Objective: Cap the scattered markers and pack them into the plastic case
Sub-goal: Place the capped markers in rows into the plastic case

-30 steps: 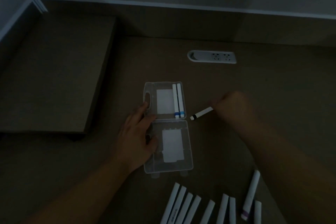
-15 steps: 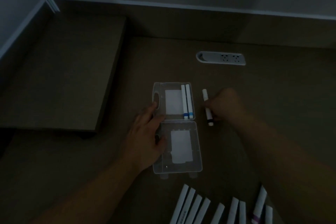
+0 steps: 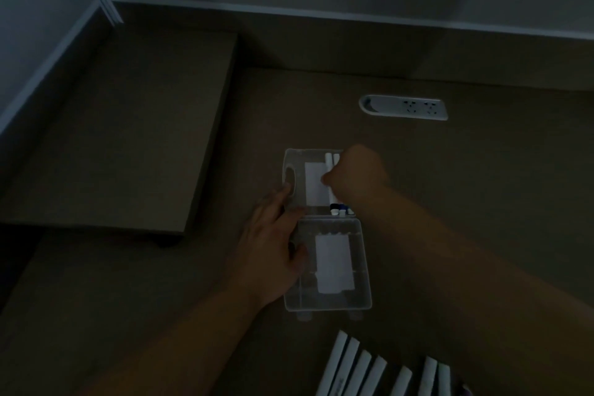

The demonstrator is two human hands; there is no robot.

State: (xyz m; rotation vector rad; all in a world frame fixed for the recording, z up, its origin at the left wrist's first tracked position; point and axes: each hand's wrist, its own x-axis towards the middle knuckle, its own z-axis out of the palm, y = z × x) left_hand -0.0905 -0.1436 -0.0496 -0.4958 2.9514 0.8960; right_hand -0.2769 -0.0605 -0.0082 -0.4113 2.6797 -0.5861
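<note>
The clear plastic case (image 3: 361,286) lies open on the brown desk, both halves flat. My left hand (image 3: 273,244) rests flat on its left side, fingers reaching the far half near the handle hole. My right hand (image 3: 356,175) hovers over the far half with curled fingers and holds a white marker with a black band (image 3: 331,199), lowered beside two blue-banded markers (image 3: 344,210) that lie along the right wall. Most of the held marker is hidden under my hand. Several white markers (image 3: 369,373) lie in a row at the bottom edge.
A white socket strip (image 3: 403,107) is set into the desk behind the case. A low raised platform (image 3: 128,138) fills the left side. A wall with a pale skirting runs along the back.
My right hand carried the black-banded marker from the desk right of the case leftward into the far half, next to the two blue-banded ones. My left hand stayed on the case.
</note>
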